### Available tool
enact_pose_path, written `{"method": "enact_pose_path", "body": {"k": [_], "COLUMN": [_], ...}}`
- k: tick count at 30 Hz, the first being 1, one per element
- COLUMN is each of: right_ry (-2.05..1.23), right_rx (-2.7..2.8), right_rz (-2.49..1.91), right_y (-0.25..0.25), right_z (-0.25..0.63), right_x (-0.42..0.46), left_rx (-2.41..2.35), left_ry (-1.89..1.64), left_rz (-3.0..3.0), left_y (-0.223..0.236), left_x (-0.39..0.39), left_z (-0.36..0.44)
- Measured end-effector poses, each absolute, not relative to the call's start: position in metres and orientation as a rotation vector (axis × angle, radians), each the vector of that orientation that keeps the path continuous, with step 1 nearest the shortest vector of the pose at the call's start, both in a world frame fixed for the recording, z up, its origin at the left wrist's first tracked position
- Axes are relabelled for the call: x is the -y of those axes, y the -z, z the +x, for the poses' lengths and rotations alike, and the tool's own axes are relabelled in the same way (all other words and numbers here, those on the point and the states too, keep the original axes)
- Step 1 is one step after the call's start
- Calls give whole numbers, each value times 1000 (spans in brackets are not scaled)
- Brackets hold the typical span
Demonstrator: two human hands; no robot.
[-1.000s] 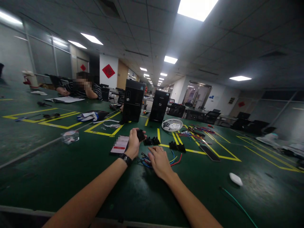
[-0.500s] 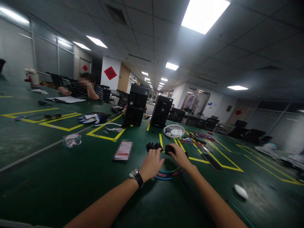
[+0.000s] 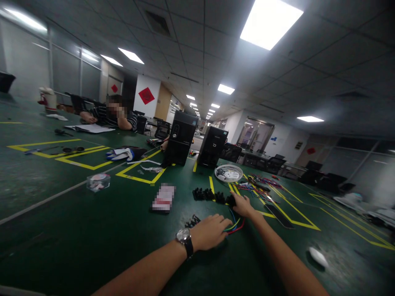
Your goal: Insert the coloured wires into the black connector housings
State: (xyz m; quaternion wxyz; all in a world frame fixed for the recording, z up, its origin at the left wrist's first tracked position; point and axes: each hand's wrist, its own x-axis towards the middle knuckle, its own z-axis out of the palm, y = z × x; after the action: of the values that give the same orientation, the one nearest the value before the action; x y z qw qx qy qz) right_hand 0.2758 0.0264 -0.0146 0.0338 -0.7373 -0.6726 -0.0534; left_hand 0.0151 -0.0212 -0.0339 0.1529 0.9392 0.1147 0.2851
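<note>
A row of black, knobbly block-like parts point(image 3: 203, 194) lies on the green table ahead of me. My right hand point(image 3: 242, 204) has its fingers closed around the black part point(image 3: 230, 200) at the row's right end. Nearer to me, my left hand point(image 3: 210, 231) reaches over coloured wires point(image 3: 237, 227), its fingers stretched out and slightly bent. Blue, green and red wires curve between the two hands. Beside my left wrist lie small dark pieces point(image 3: 193, 222), partly hidden by that hand.
Two black computer towers point(image 3: 181, 137) stand behind the row, with a white round basket point(image 3: 228, 173) to their right. A phone-like object point(image 3: 163, 198), a clear box point(image 3: 98, 182), loose cables point(image 3: 262, 183), a black slab point(image 3: 279, 216) and a white mouse point(image 3: 318, 257) lie around. Someone sits far left.
My left hand has drawn back from the black parts, down to the wires. My right hand has moved slightly right and lower. More of the black row now shows.
</note>
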Motion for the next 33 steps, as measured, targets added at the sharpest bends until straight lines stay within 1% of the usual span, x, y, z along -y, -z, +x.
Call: {"method": "enact_pose_path", "body": {"k": [3,5,7,10,12,14,16,18,21,24,26,28,30,33], "right_ry": [226,311,328,214,173,189,262,349,425,328,240,199,163,47], "right_rx": [2060,2052,2105,2298,2384,2368,2263,2104,1869,1706,1686,1676,1673,1725], "right_rz": [-2205,-2041,-1782,-1396,-1312,-1336,-1448,-1624,-1975,-2257,-2281,-2233,-2141,-1914], "right_y": [5,-6,-18,-31,-38,-42,-44,-41,-23,5,22,31,30,13], "right_z": [278,267,244,193,163,150,165,205,285,344,358,353,331,277], "right_x": [-18,-11,3,35,59,83,111,143,197,237,248,241,220,176], "left_rx": [-429,-521,-617,-569,-428,-347,-318,-313,-350,-377,-356,-328,-328,-367], "left_ry": [-922,-1051,-1093,-896,-762,-760,-797,-817,-857,-886,-893,-889,-902,-979], "left_rz": [2517,2205,1756,1118,905,846,855,864,826,774,763,780,816,833], "left_y": [30,26,22,18,18,18,19,20,21,22,24,26,29,29], "left_x": [21,14,6,2,6,11,14,13,9,9,11,12,12,9], "left_z": [17,19,21,22,23,22,21,20,21,25,27,28,28,27]}}
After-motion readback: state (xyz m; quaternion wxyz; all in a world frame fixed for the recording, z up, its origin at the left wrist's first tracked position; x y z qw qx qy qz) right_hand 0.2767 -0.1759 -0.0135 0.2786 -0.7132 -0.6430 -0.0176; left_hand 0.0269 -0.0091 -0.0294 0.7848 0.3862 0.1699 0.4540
